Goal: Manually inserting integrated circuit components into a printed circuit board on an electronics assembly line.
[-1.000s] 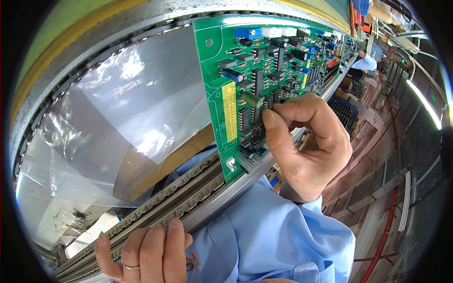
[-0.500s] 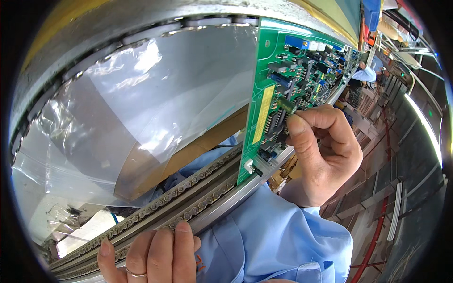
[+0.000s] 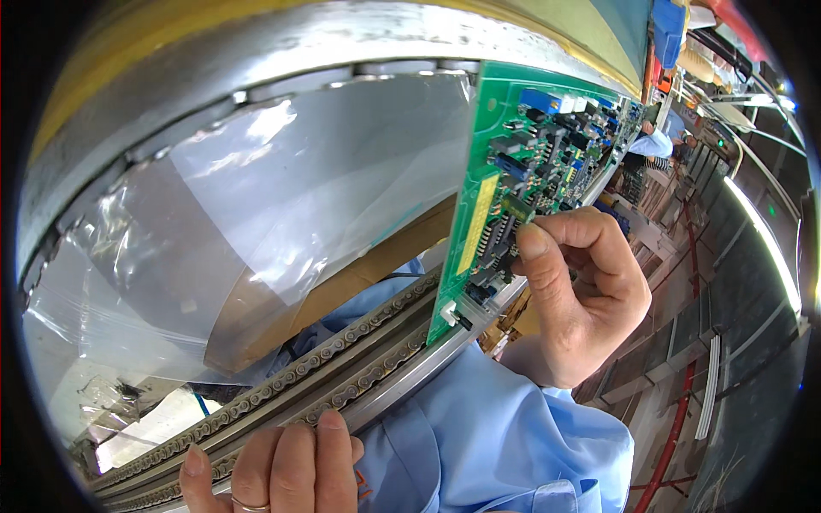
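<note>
A green circuit board packed with parts stands across the conveyor at the right of centre. At its near part, my right hand pinches the end of an olive, cylinder-shaped capacitor between thumb and forefinger. The other fingers curl inward. Beside the capacitor are a black chip and a yellow strip on the board. My left hand, with a ring on one finger, is curled over the near conveyor rail, left of the board. Its thumb is hidden.
Roller chains run along the near rail; a curved metal rail bounds the far side. Clear plastic film and brown cardboard lie between them. More boards stretch away at the right, where a co-worker's blue sleeve shows.
The board and rails sit slightly lower in the picture. My right hand keeps its pinch at the capacitor, and my left hand stays on the near rail.
</note>
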Demonstrator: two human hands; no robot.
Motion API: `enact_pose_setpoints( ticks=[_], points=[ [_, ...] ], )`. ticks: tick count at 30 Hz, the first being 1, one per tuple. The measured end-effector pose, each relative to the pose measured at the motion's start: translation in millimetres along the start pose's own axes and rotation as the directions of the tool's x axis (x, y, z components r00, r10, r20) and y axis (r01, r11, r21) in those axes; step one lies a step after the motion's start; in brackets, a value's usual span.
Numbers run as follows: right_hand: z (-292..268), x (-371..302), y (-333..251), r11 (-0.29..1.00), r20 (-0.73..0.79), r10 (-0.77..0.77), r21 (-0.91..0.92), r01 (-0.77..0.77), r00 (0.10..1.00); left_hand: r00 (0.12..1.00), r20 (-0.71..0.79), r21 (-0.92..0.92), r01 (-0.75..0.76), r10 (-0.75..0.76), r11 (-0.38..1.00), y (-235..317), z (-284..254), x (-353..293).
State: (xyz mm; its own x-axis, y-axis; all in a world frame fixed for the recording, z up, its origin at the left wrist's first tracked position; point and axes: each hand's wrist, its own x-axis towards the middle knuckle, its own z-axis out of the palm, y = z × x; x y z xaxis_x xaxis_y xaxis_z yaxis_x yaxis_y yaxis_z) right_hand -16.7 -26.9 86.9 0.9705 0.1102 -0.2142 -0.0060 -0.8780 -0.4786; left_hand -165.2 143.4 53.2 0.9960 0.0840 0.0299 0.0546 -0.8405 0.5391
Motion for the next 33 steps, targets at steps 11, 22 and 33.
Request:
enact_pose_setpoints(
  ticks=[11,22,33],
  points=[
    [-0.2,-1.4,0.9,1.000,-0.022,0.006,-0.028,-0.006,1.000,0.999,-0.029,0.006,0.021,-0.020,1.000,4.1,3.3,-1.7],
    [-8.8,7.4,-4.6,0.999,0.120,0.009,-0.042,-0.004,0.993,0.999,0.035,0.014,0.020,-0.020,1.000,5.6,-2.2,4.6],
    [-0.7,3.0,3.6,0.993,0.053,-0.087,-0.070,0.091,0.995,0.999,0.036,0.023,0.038,-0.038,0.999,6.3,-0.5,2.9]
  ],
)
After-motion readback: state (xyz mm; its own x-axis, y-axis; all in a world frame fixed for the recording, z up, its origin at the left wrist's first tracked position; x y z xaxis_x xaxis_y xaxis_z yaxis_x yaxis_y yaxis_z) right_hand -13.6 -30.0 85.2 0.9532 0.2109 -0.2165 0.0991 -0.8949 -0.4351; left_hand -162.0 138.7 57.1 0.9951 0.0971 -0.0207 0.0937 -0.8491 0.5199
